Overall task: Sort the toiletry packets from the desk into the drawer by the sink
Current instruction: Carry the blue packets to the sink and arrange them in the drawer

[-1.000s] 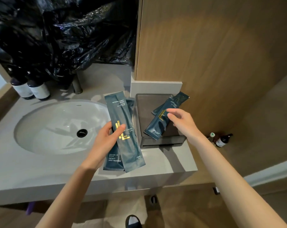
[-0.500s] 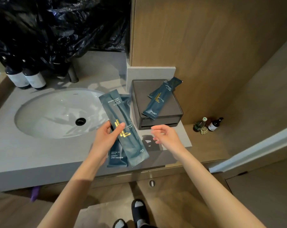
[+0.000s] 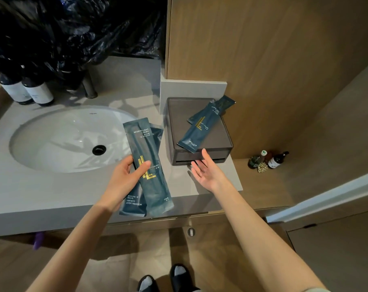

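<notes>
Sink (image 3: 58, 142) and drawer box (image 3: 200, 131) are set side by side on the counter (image 3: 31, 192), the box taken here as the landmark. To the left of the box, between it and the sink, the left hand (image 3: 124, 182) is closed around a bundle of dark blue packets (image 3: 146, 165), with the thumb laid across the front one. The long axis of the bundle runs from the far side of the counter toward the person, tilted slightly, and its lower ends hang over the counter's near edge.

On top of the box two more packets (image 3: 202, 125) are seen, one partly under the other. They lie diagonally, from the box's far right corner down toward its near edge, and the lowest corner overhangs the front face a little.

Just in front of the box, at its drawer slot (image 3: 198, 160), the right hand (image 3: 207, 172) is held open and empty, palm turned up and fingers (image 3: 206, 159) spread, their tips at or almost at the front face; contact cannot be told. The drawer appears shut.

Of the two hands the right is judged much the nearer to the drawer front, which lies straight ahead of its fingertips. A pull toward the person is probably called for before any packet can be put inside. The overhanging packet on top could be knocked off as the drawer is drawn out.
</notes>
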Demonstrator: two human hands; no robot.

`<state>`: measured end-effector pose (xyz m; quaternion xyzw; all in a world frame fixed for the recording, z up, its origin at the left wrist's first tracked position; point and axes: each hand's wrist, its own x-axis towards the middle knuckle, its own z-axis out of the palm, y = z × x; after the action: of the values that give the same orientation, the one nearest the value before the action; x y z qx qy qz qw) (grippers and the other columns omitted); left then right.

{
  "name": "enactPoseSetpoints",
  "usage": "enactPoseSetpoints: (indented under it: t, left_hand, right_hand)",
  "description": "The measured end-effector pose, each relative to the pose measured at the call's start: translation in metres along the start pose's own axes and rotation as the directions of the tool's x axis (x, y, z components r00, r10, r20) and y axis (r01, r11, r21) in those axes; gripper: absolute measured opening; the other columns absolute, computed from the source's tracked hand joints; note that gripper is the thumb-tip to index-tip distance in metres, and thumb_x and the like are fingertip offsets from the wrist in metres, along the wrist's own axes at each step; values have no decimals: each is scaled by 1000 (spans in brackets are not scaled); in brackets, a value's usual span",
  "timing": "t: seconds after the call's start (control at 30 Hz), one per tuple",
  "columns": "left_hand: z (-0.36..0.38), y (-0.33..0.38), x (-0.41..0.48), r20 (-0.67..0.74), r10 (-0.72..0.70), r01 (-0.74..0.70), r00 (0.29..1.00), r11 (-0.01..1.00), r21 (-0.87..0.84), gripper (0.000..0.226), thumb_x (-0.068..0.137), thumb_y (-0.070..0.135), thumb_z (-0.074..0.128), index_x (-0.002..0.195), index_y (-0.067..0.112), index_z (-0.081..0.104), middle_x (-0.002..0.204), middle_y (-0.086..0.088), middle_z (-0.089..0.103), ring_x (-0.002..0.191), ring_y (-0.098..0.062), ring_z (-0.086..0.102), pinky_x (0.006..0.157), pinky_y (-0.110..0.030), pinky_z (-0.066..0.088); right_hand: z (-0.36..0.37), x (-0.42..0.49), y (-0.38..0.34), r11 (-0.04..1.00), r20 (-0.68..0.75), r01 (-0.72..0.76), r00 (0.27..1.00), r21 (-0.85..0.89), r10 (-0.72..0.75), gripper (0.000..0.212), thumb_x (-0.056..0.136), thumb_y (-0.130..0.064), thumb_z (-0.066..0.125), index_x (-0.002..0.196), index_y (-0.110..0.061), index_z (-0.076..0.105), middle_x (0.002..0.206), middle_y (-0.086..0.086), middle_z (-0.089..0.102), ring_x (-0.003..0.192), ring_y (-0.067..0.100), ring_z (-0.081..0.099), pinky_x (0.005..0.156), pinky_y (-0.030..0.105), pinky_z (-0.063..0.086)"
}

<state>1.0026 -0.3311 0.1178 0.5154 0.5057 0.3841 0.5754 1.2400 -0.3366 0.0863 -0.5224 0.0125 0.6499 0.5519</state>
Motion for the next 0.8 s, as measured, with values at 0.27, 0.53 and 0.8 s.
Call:
enactPoseSetpoints:
  t: [0.27, 0.53, 0.8]
  left_hand:
    - [19, 0, 6, 20, 28, -29, 999, 996, 81, 25, 89, 23, 63, 113, 19, 64, 110, 5, 71, 103, -14, 66, 89, -35, 53]
    - [22, -3, -6, 38, 47, -51, 998, 993, 110, 28, 89, 26, 63, 116, 18, 63, 110, 8, 70, 99, -4, 66, 85, -26, 52]
    - [25, -11, -22, 55, 13, -18, 998, 996, 91, 28, 88, 25, 64, 115, 17, 64, 110, 5, 71, 104, -13, 66, 90, -33, 52]
  right_hand:
    - [1, 3, 4, 984, -103, -26, 995, -174, 8, 51, 85, -53, 59, 121, -19, 47, 140, 6, 51, 117, 22, 59, 98, 34, 49]
    - [-31, -23, 16, 986, -124, -87, 990, -145, 69, 51, 80, -38, 73, 119, -9, 57, 115, 12, 65, 100, 23, 68, 79, 31, 59]
    - [-58, -57, 27, 983, -104, -147, 985, -107, 136, 39, 77, -28, 78, 106, -11, 59, 118, 17, 64, 101, 27, 69, 71, 33, 60]
